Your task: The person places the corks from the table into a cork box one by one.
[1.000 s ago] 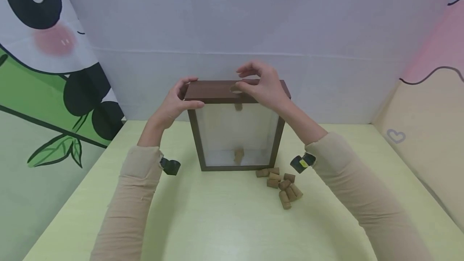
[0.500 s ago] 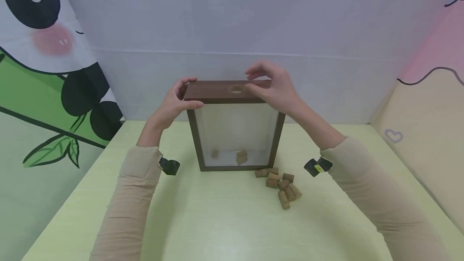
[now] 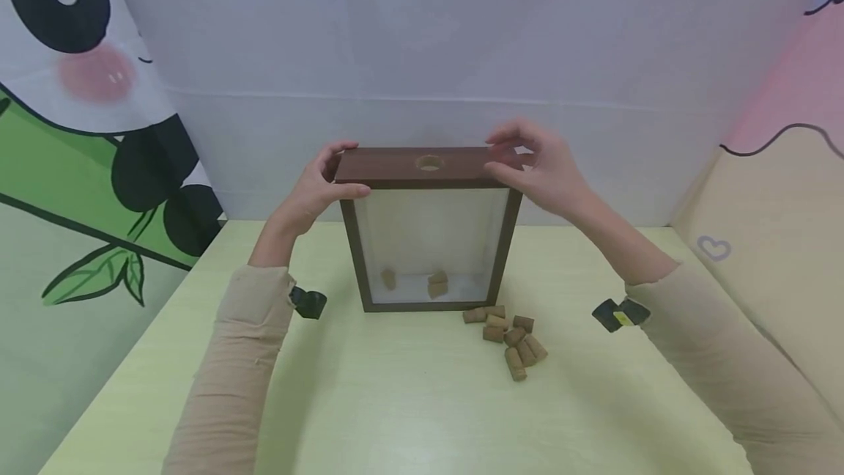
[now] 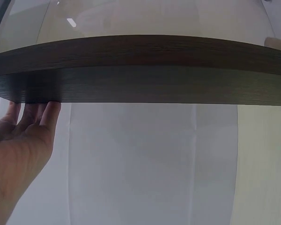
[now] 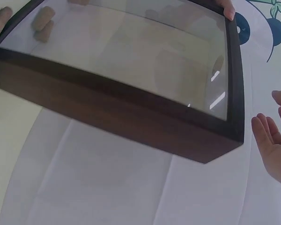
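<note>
A dark brown wooden shadow box (image 3: 389,166) with a glass front stands upright on the pale green table (image 3: 395,402). A round hole (image 3: 429,163) is cut in its top edge. Two corks (image 3: 438,284) lie inside at the bottom. My left hand (image 3: 319,182) grips the box's top left corner, thumb on the front. My right hand (image 3: 543,167) hovers empty at the top right corner with relaxed fingers. The right wrist view shows that hand (image 5: 271,145) just apart from the box (image 5: 107,108). In the left wrist view the left fingers (image 4: 30,117) lie behind the box (image 4: 145,70).
Several loose corks (image 3: 511,339) lie in a pile on the table just in front of the box's right foot. White cloth hangs behind, a panda print (image 3: 79,94) at the left and a pink and beige panel (image 3: 778,189) at the right.
A cork fell through the hole and came to rest at the bottom left inside the box. My right hand moved right from the hole to the top right corner. The left hand stayed.
</note>
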